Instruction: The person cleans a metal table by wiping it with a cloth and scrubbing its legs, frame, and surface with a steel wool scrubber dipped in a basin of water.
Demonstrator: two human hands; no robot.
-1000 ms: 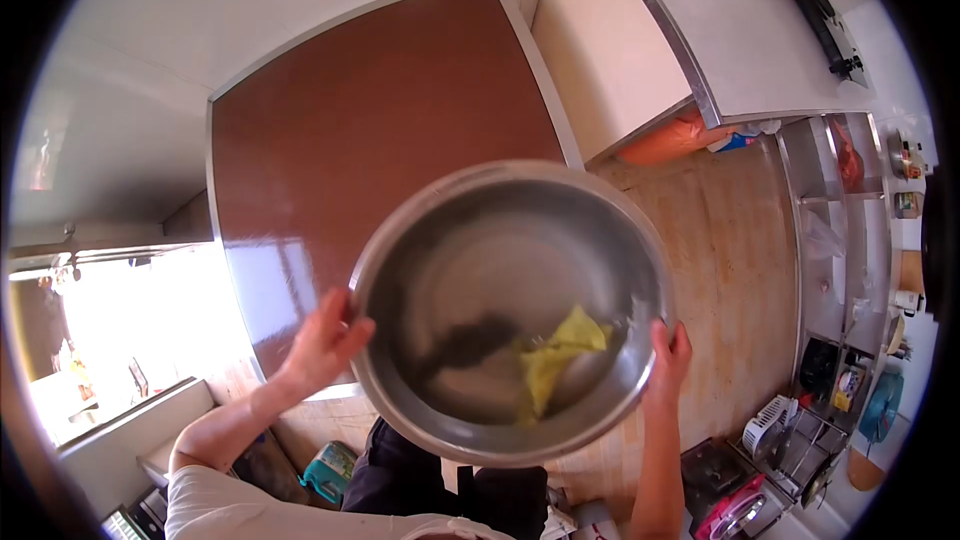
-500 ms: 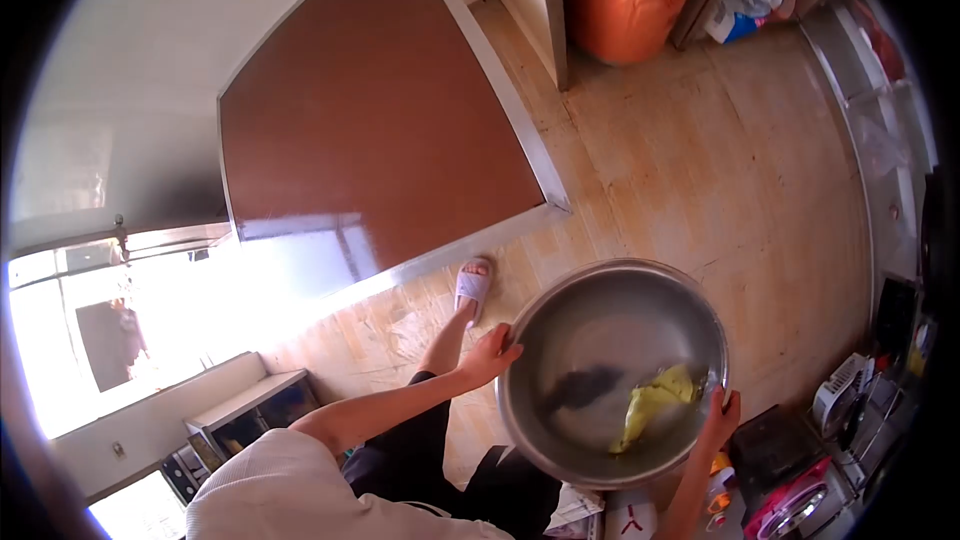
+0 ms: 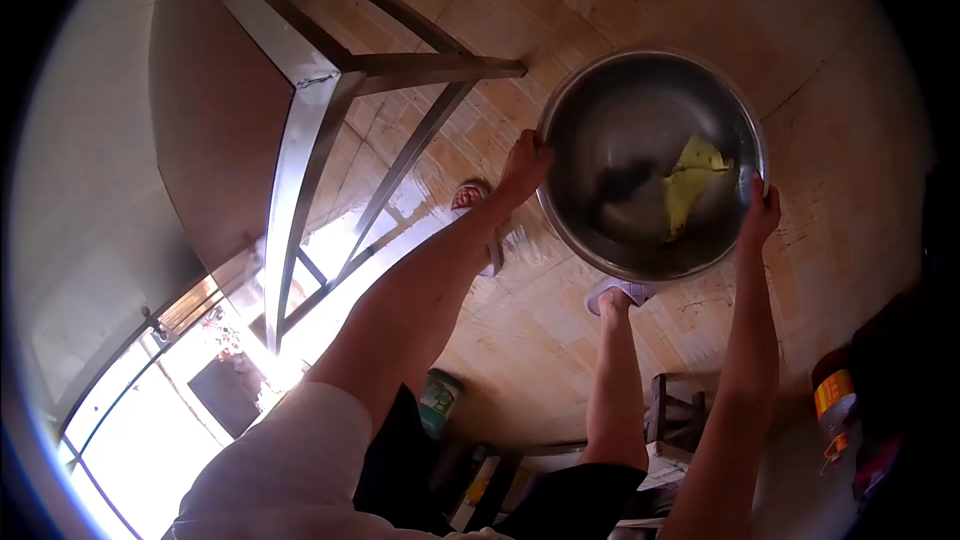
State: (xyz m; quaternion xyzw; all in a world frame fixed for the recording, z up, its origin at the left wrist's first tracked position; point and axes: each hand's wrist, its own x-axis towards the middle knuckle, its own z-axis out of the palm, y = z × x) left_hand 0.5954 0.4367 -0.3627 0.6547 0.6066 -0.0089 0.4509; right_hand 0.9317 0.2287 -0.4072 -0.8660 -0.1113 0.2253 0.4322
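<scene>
Where both my grips meet its rim, item one: a wide metal basin, round, held above the floor. Contents: one yellow-green piece, limp and creased, at the basin's 4 o'clock side; one dark patch at 8 to 9 o'clock, object or shadow, I cannot tell which. My left grip: pinching the rim at 9 o'clock. My right grip: pinching the rim near 4 o'clock, thumb up, fingers partly hidden.

Surroundings, by clock from the basin: one slippered foot at 6, just beside the rim in view; the other foot, also slippered, at 8, partly behind my left forearm; one metal-framed table, brown-topped, at 9; one green container between 7 and 8; one orange-labelled bottle at 5.
</scene>
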